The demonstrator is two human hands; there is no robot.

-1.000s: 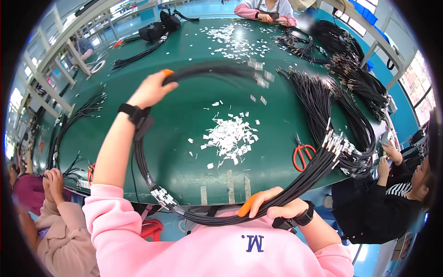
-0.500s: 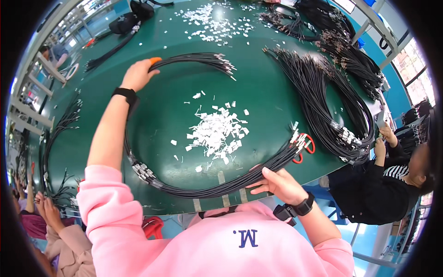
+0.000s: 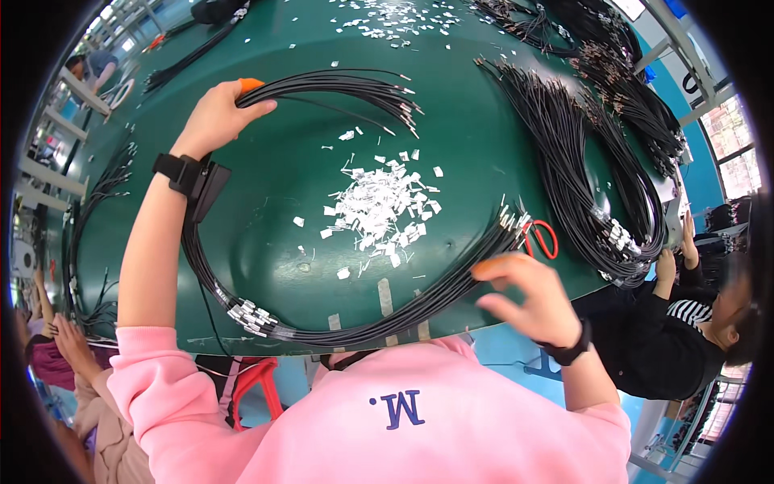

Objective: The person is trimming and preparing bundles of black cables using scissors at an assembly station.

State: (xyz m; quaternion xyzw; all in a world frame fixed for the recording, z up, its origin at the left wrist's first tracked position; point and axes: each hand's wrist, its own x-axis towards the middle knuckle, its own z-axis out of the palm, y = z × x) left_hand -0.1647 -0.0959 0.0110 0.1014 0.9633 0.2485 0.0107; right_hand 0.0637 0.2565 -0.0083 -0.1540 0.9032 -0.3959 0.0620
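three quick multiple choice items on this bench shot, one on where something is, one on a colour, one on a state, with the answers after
1. Where do the scissors lie?
A. by the metal-tipped end of the cable bundle
B. on the pile of white scraps
C. under the left hand

2. What colour are the scissor handles?
A. blue
B. red
C. white

3. What is the right hand doing?
A. gripping the scissors
B. open, fingers spread, clamping nothing
C. pressed flat on the white scraps

Answers: 1 A, the scissors sit beside the bundle's tips on the green table. 2 B, both handle loops show red. 3 B, its fingers are spread apart above the bundle near the table edge.
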